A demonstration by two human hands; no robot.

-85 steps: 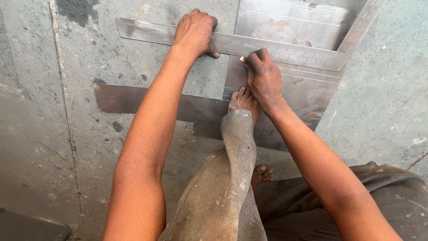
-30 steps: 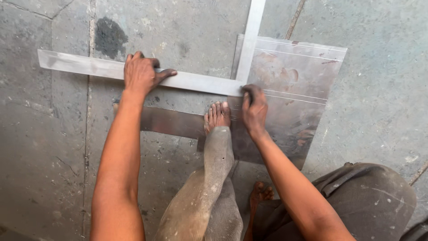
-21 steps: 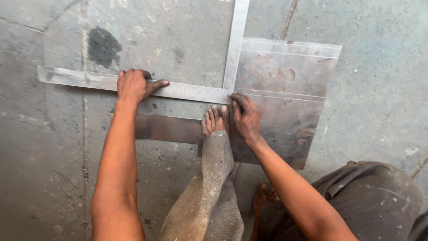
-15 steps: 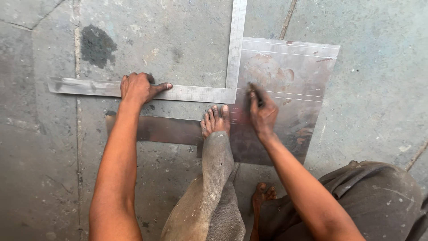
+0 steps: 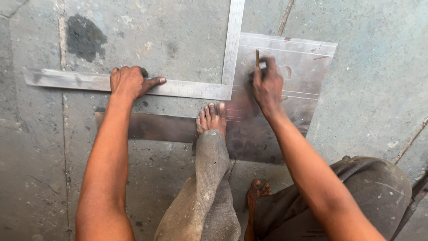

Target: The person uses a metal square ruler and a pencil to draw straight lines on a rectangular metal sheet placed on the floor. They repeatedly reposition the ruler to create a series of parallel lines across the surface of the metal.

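A large steel L-shaped square (image 5: 196, 89) lies on the concrete floor, its long arm running left and its other arm going up beside a shiny metal sheet (image 5: 307, 71). My left hand (image 5: 130, 82) presses flat on the long arm. My right hand (image 5: 267, 85) rests on the sheet and grips a thin brass-coloured scriber (image 5: 257, 57), its tip pointing up close to the square's upright arm. My bare foot (image 5: 212, 118) stands on the sheet's lower left corner and on a darker metal strip (image 5: 151, 127).
The concrete floor (image 5: 370, 111) is grey with seams and a dark stain (image 5: 84, 35) at upper left. My other foot (image 5: 257, 189) is tucked under my bent leg at the bottom.
My right hand has moved up the sheet along the square's upright arm with the scriber. My left hand has stayed on the long arm. The view has shifted slightly.
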